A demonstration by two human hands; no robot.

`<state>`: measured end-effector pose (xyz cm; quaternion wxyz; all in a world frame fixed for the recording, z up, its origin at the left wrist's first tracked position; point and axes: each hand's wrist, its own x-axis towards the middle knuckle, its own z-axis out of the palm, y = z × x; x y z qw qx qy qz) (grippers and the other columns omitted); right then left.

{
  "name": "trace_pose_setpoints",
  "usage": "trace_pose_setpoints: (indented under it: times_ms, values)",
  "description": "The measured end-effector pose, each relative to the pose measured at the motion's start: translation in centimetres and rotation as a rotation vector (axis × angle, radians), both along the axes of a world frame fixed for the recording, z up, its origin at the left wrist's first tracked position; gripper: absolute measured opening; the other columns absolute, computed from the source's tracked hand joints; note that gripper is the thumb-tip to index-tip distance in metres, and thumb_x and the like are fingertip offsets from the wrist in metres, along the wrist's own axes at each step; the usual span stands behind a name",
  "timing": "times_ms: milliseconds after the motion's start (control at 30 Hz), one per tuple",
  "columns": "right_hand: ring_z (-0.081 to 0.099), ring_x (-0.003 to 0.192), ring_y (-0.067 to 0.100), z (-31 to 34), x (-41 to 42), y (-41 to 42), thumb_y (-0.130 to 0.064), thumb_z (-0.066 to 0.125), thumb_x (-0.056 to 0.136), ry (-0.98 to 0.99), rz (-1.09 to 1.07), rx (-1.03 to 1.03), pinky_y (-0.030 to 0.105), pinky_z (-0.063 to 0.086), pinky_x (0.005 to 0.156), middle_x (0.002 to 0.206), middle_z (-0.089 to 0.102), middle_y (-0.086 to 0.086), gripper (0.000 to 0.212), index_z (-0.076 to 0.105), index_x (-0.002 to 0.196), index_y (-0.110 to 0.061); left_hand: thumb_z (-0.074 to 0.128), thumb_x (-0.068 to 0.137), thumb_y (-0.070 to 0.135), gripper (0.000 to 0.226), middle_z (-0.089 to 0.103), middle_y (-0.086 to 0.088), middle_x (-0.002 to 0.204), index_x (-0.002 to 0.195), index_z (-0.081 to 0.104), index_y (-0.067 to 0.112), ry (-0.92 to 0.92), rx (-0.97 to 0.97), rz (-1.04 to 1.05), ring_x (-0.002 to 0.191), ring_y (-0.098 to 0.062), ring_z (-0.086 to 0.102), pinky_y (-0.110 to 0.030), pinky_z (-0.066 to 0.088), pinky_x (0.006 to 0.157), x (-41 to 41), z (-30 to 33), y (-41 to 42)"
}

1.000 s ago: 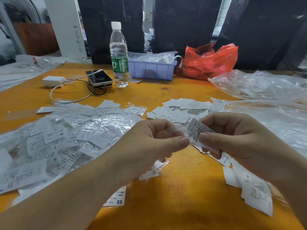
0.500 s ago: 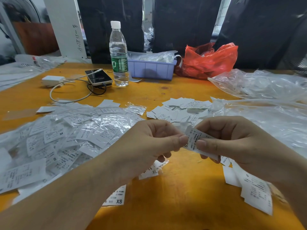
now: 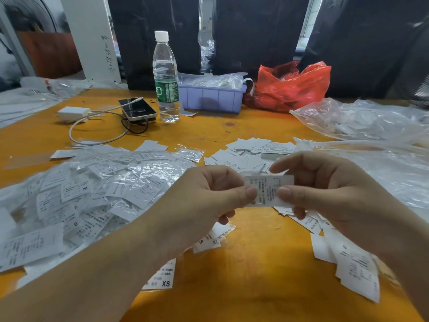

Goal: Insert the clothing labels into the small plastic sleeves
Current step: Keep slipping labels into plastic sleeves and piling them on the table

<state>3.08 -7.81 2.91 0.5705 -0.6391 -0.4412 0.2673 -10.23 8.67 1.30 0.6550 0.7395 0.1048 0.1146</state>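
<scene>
Head view: left hand (image 3: 204, 201) and right hand (image 3: 325, 194) are pinching one label (image 3: 267, 190) between their fingers above the bench (image 3: 243, 263), sleeve hard to make out. Sleeved pile (image 3: 92, 189) is lying left; bare labels (image 3: 250, 154) are waiting far-centre. Likely past halfway.
</scene>
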Motion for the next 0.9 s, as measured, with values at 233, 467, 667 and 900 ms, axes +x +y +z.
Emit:
trace_pose_setpoints:
  times_ms: [233,467,667,900]
  values:
    - [0.056,0.055,0.019,-0.4,-0.6,0.3,-0.017,0.075,0.064,-0.032,-0.006,0.039,0.023,0.048,0.050,0.073,0.069,0.012,0.022,0.068,0.084,-0.010,0.074,0.068,0.031,0.018,0.067,0.000,0.071,0.076,0.073,0.015,0.001,-0.034,-0.071,0.058,-0.010,0.058,-0.021,0.051,0.056,0.0,-0.1,-0.5]
    - [0.061,0.058,0.027,-0.7,-0.9,0.4,-0.013,0.071,0.070,0.000,-0.014,0.090,0.027,0.053,0.054,0.081,0.070,0.020,0.025,0.068,0.094,-0.008,0.072,0.070,0.033,0.025,0.072,-0.005,0.074,0.083,0.072,0.013,0.004,-0.029,-0.054,0.059,-0.012,0.061,-0.021,0.052,0.057,0.0,0.0,-0.5]
    - [0.067,0.057,0.027,-0.3,-1.0,0.4,-0.008,0.072,0.066,-0.046,-0.185,0.137,0.028,0.057,0.055,0.070,0.070,0.015,0.013,0.068,0.078,-0.007,0.071,0.069,0.033,0.033,0.073,-0.003,0.074,0.093,0.072,0.010,-0.009,-0.042,-0.023,0.059,-0.009,0.061,-0.020,0.053,0.057,0.0,-0.1,-0.5]
    - [0.070,0.063,0.027,-1.3,-1.9,0.8,-0.004,0.077,0.078,-0.201,-0.154,0.130,0.032,0.058,0.061,0.070,0.071,0.013,0.014,0.072,0.082,-0.017,0.070,0.072,0.035,0.024,0.072,0.000,0.073,0.087,0.071,0.015,-0.008,0.006,-0.046,0.062,-0.010,0.062,-0.022,0.054,0.061,0.0,-0.2,-0.7]
